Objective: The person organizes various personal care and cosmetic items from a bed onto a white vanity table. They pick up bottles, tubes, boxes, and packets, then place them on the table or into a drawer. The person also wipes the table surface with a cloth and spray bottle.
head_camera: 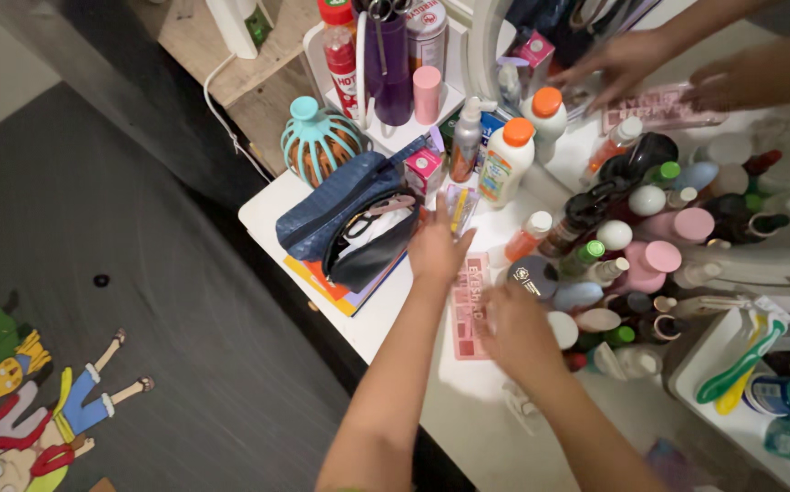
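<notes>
Pink eyeshadow palette (470,308) lies flat between both hands' spread, empty fingers (441,214).

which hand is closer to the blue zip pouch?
Left. The left hand is just right of the blue zip pouch, almost touching it. The right hand is farther right, over the pink makeup palette.

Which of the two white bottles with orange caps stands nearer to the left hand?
The larger front bottle, beside the slim spray bottle, stands nearer the left hand; the other stands farther back.
</notes>
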